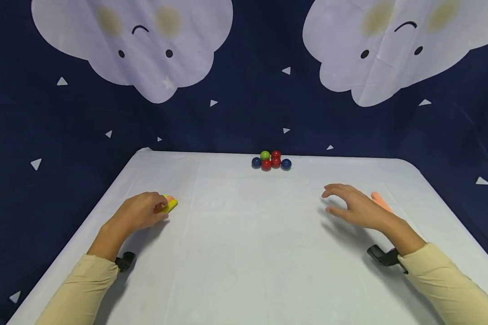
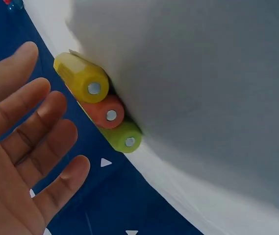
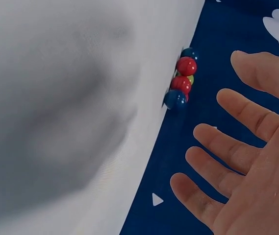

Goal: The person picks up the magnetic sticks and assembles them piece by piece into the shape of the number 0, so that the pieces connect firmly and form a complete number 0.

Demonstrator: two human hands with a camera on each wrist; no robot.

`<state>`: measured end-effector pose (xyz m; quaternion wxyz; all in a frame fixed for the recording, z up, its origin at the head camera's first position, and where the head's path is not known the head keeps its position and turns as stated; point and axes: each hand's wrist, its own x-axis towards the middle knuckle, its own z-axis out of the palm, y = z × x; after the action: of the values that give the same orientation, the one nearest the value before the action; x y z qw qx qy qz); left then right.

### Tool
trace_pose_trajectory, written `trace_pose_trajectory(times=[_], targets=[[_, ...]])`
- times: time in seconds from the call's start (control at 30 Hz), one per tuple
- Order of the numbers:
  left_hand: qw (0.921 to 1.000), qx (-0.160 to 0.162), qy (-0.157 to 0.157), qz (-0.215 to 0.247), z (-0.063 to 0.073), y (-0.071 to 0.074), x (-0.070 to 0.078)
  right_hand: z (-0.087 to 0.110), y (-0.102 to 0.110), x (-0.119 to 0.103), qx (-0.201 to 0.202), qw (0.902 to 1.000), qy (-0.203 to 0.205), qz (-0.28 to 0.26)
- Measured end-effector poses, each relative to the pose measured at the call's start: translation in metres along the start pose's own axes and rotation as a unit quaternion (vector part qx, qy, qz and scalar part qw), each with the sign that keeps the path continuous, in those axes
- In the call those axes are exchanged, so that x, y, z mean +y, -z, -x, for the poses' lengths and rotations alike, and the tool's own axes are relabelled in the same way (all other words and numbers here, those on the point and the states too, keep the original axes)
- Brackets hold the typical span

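My left hand (image 1: 142, 211) hovers over the left part of the table, its fingers relaxed and holding nothing. Past its fingertips lie a yellow stick (image 2: 75, 73), an orange stick (image 2: 102, 111) and a green stick (image 2: 119, 134), side by side, each showing a round silvery disc in its end. In the head view the hand partly covers them. Over the right part of the table, my right hand (image 1: 359, 207) is raised with its fingers spread loosely and nothing in them. Just behind it is another orange stick (image 1: 380, 201), partly hidden by the hand.
A cluster of shiny balls sits at the table's far edge: several red (image 1: 276, 162), blue (image 1: 286, 164) and one green ball (image 1: 265, 155). A white cloth covers the table (image 1: 244, 253). Behind hangs a dark blue curtain (image 1: 260, 104) with clouds and triangles.
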<state>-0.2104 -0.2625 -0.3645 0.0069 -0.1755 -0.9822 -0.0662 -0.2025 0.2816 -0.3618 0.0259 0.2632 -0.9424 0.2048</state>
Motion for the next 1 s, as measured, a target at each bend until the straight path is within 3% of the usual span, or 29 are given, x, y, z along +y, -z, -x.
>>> trace_pose_trajectory(times=[0.5, 1.0], targets=[[0.9997, -0.016, 0.016, -0.007, 0.0008, -0.0055, -0.006, -0.0002, 0.0012, -0.0023, -0.003, 1.0, 0.0, -0.001], [0.9985, -0.037, 0.035, -0.018, -0.0033, -0.0084, 0.0024, -0.0009, 0.0022, -0.0024, -0.018, 0.9998, -0.009, 0.001]])
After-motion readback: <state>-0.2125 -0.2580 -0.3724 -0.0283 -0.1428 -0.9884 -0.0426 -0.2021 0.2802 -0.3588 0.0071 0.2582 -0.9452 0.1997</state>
